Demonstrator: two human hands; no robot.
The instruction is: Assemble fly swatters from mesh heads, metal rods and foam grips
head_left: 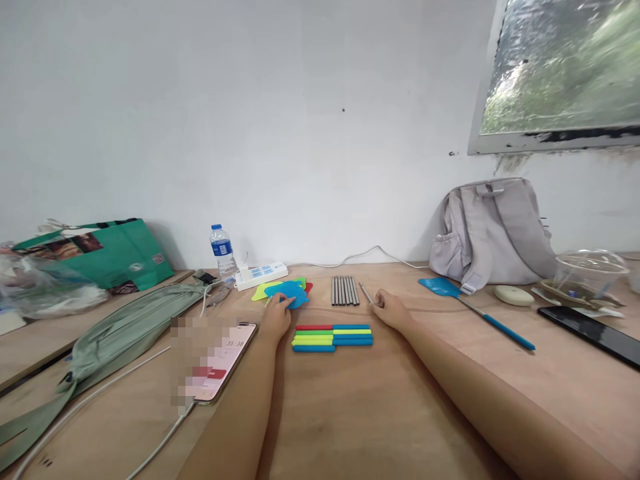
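My left hand [278, 315] is closed at the near edge of a blue fly swatter head [295, 293], which lies on top of yellow-green and red ones. In my right hand [391, 309] is one end of a thin metal tube [365, 292], pinched by the fingertips and pointing away from me. Between my hands lies a row of several metal tubes [345, 291], side by side. Nearer me are several coloured plastic handles [333, 338] in red, green, yellow and blue, stacked in two columns. A whole fly swatter [486, 316] with blue head and handle rests to the right.
To the left are a phone [225, 363] on a cable, a green-grey strap bag [135, 327], a green bag [100, 257], a water bottle [223, 252] and a power strip [261, 274]. A backpack [495, 233], a plastic bowl [590, 275] and a black phone [595, 337] stand or lie right.
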